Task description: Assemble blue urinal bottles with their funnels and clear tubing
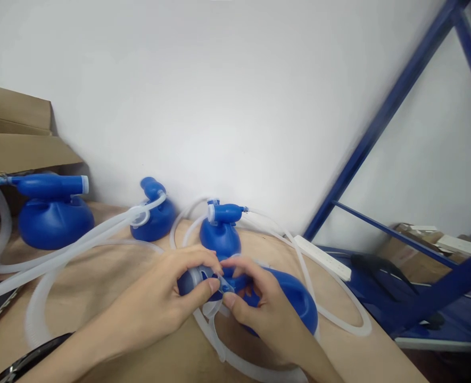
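Note:
A blue plastic bulb-shaped container (295,298) lies on its side on the wooden table (99,287), right in front of me. My left hand (179,292) is closed around its neck. My right hand (259,303) pinches a small clear fitting at the neck opening, where a clear tube (215,330) hangs down. Fingertips of both hands meet at the neck. Much of the container's neck is hidden by my fingers.
Three more blue containers stand behind: one at far left (54,213), one in the middle (153,215), one upright just beyond my hands (221,229). Clear tubing (79,239) loops across the table. A cardboard box (15,133), a white power strip (323,258) and a blue metal rack (390,106) surround it.

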A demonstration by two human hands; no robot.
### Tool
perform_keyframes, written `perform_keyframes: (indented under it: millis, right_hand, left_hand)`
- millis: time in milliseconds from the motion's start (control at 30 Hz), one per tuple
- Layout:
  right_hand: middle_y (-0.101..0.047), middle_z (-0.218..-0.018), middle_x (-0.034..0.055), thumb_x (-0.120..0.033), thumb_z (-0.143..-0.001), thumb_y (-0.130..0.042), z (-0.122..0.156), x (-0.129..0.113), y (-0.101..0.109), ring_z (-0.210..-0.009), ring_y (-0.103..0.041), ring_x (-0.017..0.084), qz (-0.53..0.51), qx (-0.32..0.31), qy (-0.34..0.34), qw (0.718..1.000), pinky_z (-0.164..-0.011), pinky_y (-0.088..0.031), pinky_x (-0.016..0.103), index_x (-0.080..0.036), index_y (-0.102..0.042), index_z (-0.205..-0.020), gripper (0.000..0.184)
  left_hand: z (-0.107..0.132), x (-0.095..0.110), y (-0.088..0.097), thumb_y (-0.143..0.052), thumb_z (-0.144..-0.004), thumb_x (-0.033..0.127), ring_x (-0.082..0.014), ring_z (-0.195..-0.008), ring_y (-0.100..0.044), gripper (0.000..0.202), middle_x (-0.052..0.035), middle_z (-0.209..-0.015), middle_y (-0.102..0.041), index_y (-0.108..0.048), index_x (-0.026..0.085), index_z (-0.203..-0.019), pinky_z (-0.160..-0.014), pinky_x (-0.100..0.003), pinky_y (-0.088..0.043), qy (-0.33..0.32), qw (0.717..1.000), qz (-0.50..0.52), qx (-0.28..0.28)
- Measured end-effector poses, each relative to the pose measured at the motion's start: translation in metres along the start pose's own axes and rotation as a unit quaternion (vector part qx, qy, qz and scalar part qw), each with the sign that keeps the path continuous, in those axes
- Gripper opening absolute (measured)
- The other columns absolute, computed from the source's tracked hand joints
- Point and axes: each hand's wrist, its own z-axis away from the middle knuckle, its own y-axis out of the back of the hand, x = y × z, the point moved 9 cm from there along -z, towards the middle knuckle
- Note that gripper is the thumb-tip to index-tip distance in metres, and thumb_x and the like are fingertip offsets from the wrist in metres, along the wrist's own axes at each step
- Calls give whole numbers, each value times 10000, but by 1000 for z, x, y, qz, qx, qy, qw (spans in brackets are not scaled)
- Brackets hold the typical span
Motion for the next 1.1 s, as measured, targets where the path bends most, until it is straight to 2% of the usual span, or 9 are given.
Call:
perform_keyframes:
  millis: [67,167,333,567,767,833,967,1033,1100]
  right_hand:
    - [-723,-1110,26,-315,-852,-707,-1,2,0,-826,-616,178,0,5,4,1000,-741,-521,294,-299,-718,-1223,372]
    - [-740,-1148,39,-337,-872,-687,-2,4,-1,-819,-632,183,0,7,15,1000,-734,-537,301,-295,-730,-1243,375]
    - [-760,-1002,38,-305,-879,-647,-1,-8,-3,-717,-599,164,32,31,78,996,-669,-532,283,-255,-748,-1225,364]
    - [-743,-826,21,-247,-845,-599,8,-34,3,-629,-591,155,76,109,162,978,-552,-478,259,-219,-742,-972,194]
    - [-748,-826,20,-202,-824,-592,13,-40,6,-673,-652,157,76,131,193,969,-582,-502,250,-210,-697,-931,151]
    - [-750,-849,14,-222,-858,-608,13,-38,6,-685,-651,156,72,122,189,972,-595,-508,252,-220,-710,-958,142]
    - [-744,-1035,7,-321,-992,-609,8,-28,9,-912,-694,180,57,89,145,984,-787,-559,281,-293,-721,-1134,183]
    - [-702,-1216,13,-369,-1035,-581,5,-22,8,-1111,-673,199,55,55,121,990,-939,-554,316,-343,-666,-1285,265]
    - [-615,-1400,31,-405,-1051,-563,3,-17,2,-1264,-612,218,80,13,105,991,-1042,-531,361,-373,-531,-1461,412]
  left_hand:
    - [0,0,2,-603,-964,373,-190,-958,-731,135,32,-997,-772,-722,309,-958,-692,-243,-575,-5,1000,-7,11]
    - [2,-4,3,-617,-938,348,-191,-961,-731,121,28,-1015,-777,-728,301,-952,-786,-274,-582,10,999,-8,46]
    - [1,-3,-1,-567,-948,288,-176,-839,-724,172,12,-938,-773,-732,273,-905,-638,-249,-544,22,998,-7,58]
    - [2,12,6,-571,-970,278,-170,-861,-735,166,8,-919,-783,-729,257,-924,-716,-252,-569,-21,997,-15,73]
    - [7,19,4,-626,-960,304,-143,-736,-724,117,29,-908,-803,-715,262,-897,-631,-226,-555,-29,996,-21,87]
    - [8,18,4,-588,-986,328,-163,-798,-740,154,14,-963,-806,-725,271,-946,-691,-246,-584,-18,997,-37,73]
    - [8,15,8,-644,-939,520,-285,-1238,-668,473,-26,-1344,-724,-630,351,-1380,-1027,-392,-560,-1,995,-96,5]
    - [6,8,19,-672,-888,578,-309,-1187,-688,574,-27,-1314,-737,-611,356,-1414,-1002,-407,-568,14,993,-118,-6]
    - [1,-8,36,-636,-887,588,-276,-961,-734,484,-12,-1136,-785,-693,337,-1298,-857,-365,-591,51,990,-133,-1]
